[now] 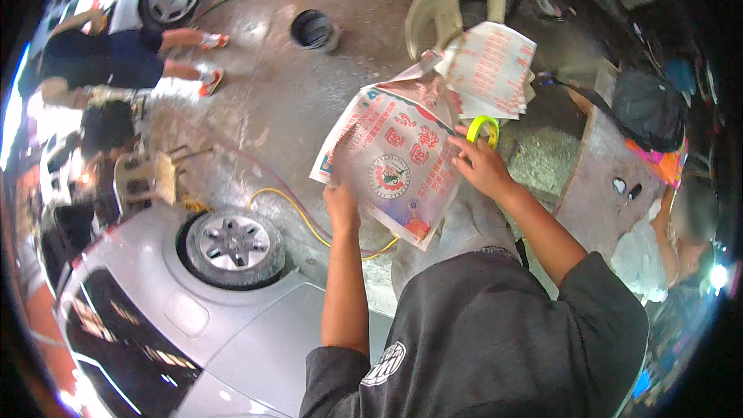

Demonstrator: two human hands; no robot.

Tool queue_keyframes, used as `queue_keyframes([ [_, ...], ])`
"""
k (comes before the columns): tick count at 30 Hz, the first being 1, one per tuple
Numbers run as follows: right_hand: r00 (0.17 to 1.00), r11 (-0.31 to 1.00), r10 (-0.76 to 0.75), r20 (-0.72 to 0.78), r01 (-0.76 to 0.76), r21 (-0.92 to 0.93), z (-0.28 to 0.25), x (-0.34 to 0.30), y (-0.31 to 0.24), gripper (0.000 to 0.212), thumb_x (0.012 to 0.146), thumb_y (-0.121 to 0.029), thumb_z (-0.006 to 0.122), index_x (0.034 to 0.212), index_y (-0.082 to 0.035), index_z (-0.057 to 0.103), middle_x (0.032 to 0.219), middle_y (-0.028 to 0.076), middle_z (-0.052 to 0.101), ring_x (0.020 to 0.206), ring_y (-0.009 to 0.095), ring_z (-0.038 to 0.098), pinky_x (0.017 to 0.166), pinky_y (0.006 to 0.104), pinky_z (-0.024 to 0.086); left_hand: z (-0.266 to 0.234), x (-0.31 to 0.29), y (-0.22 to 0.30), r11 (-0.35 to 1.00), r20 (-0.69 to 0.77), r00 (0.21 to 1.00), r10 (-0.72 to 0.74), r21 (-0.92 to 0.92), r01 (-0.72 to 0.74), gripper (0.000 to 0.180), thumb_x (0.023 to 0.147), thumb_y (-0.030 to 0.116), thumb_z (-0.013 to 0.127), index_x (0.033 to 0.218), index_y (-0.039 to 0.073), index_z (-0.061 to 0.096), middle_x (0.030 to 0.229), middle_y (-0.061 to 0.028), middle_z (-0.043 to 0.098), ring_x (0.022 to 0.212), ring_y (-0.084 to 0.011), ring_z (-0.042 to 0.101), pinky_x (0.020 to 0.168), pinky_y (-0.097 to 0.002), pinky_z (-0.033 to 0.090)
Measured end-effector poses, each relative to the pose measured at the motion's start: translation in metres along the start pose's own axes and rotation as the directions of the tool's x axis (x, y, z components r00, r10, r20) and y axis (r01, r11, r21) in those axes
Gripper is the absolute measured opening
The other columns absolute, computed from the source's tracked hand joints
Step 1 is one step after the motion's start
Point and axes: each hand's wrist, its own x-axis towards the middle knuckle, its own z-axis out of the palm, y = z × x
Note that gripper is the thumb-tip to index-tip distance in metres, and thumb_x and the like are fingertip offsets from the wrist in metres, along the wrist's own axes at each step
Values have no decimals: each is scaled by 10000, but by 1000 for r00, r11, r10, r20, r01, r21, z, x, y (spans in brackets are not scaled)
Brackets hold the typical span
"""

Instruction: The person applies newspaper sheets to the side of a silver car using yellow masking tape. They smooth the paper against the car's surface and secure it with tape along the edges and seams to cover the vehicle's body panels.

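Observation:
A large printed newspaper sheet with red lettering and a round emblem is spread in front of me. My left hand grips its left edge, thumb on top. At the right edge, my right hand pinches the paper with bent fingers. A bright yellow-green roll of tape rests against the right hand's fingers; whether it hangs on them I cannot tell. Just beyond the sheet, more stacked newspapers lie on a beige plastic chair, hiding most of its seat.
A silver car stands at lower left, its wheel near a yellow hose. Ahead is a dark bucket. A person bends at far left by another car. A black bag sits on a bench at right, beside another person.

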Motion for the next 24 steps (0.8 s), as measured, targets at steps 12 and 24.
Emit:
queue_keyframes([
  [12, 597, 576, -632, 494, 788, -215, 206, -154, -162, 978, 737, -272, 873, 1571, -209, 365, 1669, 201, 208, 1441, 451, 335, 1176, 593, 269, -243, -92, -62, 848, -236, 972, -7, -517, -120, 513, 967, 217, 733, 1369, -60, 577, 1251, -155, 680, 1032, -245, 699, 851, -385, 581],
  [24, 364, 389, -787, 499, 920, -58, 317, -178, -289, 281, 819, -16, 686, 1082, -114, 708, 1433, 129, 607, 1213, 373, 599, 1010, 486, 475, -399, -174, -161, 624, -444, 877, -185, -742, -243, 475, 925, 255, 792, 1263, -43, 641, 1082, -131, 743, 847, -242, 749, 657, -369, 615],
])
